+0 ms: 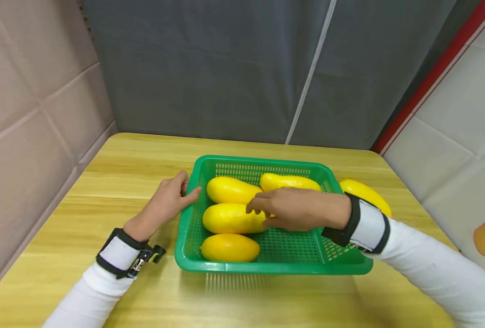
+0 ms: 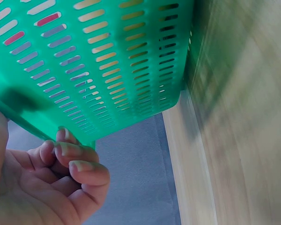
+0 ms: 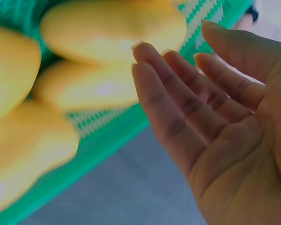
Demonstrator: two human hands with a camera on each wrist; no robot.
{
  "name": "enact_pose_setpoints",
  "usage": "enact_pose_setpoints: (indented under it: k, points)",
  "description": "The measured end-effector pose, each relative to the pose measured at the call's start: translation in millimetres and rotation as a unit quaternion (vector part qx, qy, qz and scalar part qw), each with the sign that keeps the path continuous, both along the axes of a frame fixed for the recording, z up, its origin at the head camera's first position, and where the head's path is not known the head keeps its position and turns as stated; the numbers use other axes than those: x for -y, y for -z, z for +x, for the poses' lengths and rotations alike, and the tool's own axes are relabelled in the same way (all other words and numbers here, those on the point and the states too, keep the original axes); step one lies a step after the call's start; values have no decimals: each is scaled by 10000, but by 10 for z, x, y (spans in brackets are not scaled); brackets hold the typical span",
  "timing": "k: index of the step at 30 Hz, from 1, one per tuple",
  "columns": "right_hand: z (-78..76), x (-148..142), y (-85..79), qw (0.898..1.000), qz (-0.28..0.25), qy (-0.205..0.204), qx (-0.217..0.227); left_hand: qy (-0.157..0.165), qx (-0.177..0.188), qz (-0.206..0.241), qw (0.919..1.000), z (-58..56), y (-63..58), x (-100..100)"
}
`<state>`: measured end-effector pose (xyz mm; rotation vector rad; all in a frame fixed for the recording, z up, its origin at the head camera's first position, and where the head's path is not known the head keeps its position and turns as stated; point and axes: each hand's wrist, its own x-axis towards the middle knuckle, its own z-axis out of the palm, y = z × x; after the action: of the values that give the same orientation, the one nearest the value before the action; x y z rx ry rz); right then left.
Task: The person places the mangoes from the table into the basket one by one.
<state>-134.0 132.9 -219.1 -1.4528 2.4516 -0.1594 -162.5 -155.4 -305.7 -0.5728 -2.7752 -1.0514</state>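
A green plastic basket [image 1: 275, 268] with slotted walls stands on the table. My left hand [image 1: 166, 200] grips its left rim, thumb over the top; in the left wrist view the fingers [image 2: 84, 171] curl beneath the rim. Inside, three yellow oblong fruits [image 1: 226, 218] lie in a column on the left, the nearest more orange. Another yellow fruit [image 1: 287, 181] lies at the back right, partly covered by my right hand [image 1: 295, 207]. That hand hovers over the basket, fingers loosely bent; the right wrist view shows its palm and fingers [image 3: 164, 108] holding nothing.
One more yellow fruit [image 1: 365, 193] lies on the table outside the basket's right side, partly behind the right wrist strap. The wooden table [image 1: 144, 150] meets a grey curtain [image 1: 209, 82] at the back, with pale padded walls left and right.
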Motion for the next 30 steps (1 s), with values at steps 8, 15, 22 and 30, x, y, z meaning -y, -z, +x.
enact_pose_setpoints:
  k: [8,15,22,30]
  points:
    - [-189,-560,-97,9919,-381,888,-820,-42,-23,-57,10000,14,-8,52]
    - [-331,-1111,-167,9730,-277,1882,-1308,-33,0,-10,10000,17,13,80]
    - [-505,-1631,-124,9647,-142,2311,-1252,-40,-3,-6,10000,15,16,89]
    - [-601,-1968,12,9474,391,3014,-1008,-50,49,-28,10000,18,24,85]
